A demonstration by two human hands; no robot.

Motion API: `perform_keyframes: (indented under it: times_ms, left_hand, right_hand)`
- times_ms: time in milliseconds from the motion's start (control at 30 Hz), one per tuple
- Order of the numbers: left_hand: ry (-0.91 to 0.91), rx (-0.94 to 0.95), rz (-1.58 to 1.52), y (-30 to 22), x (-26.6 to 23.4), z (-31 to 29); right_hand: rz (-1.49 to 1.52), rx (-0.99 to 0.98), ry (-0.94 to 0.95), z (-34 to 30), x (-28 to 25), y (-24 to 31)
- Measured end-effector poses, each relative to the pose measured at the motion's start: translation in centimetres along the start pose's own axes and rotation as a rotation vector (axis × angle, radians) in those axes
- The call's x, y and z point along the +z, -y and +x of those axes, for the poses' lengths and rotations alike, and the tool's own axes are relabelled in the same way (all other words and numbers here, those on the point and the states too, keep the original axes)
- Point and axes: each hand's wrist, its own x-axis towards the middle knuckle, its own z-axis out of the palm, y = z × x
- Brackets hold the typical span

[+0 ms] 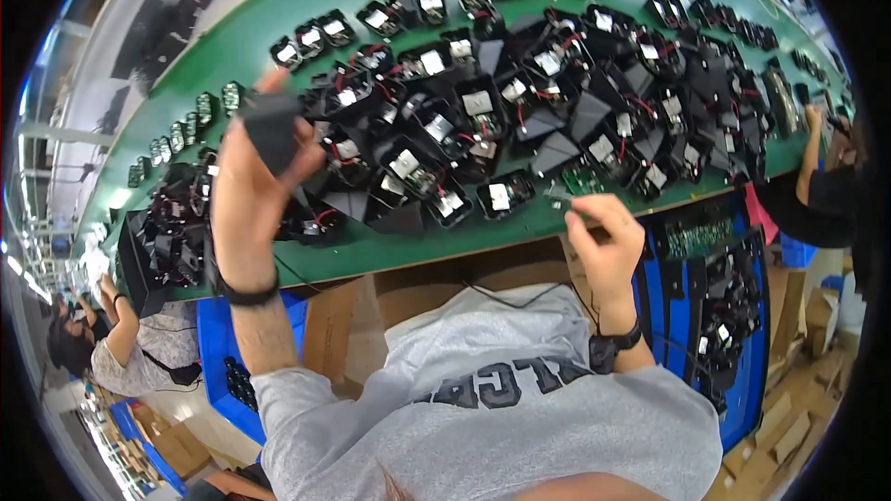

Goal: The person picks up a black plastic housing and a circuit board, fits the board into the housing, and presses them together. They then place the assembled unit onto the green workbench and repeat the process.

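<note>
My left hand [255, 176] is raised over the left part of the bench, its fingers closed around a black plastic casing [274, 130]. Hand and casing are both smeared by motion. Near the bench's front edge, my right hand [608, 237] has thumb and forefinger pinched at a small pale piece [560, 193], too small to name. Just beyond those fingertips lies a green circuit board [583, 181]. Left of it an open black casing [506, 195] shows a silvery-white block inside. A large heap of similar casings [478, 107] with red wires spreads beyond both hands.
The green bench top [427, 250] holds rows of casings along its back and small circuit boards [204, 107] at the left. Blue bins [227, 353] stand below on both sides, the right one with boards and casings. Co-workers are at left [130, 343] and right [826, 176].
</note>
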Motion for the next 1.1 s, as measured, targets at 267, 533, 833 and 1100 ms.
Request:
perform_keyframes:
  times_ms: [267,533,833,1100]
  left_hand:
    - [0.394,-0.618,-0.636,12.0,6.4,-9.1]
    - [0.131,-0.167,-0.163,13.0,10.0,-10.1]
    - [0.109,-0.113,-0.063,13.9,10.2,-10.2]
    - [0.158,-0.005,0.119,14.6,10.0,-10.0]
  right_hand:
    - [0.591,0.518,0.081,-0.2,0.6,0.5]
    - [0.487,0.198,0.111,-2.3,2.1,-0.3]
    - [0.225,-0.209,0.189,-1.7,2.0,0.2]
    - [0.023,-0.491,0.154,-1.3,1.3,0.1]
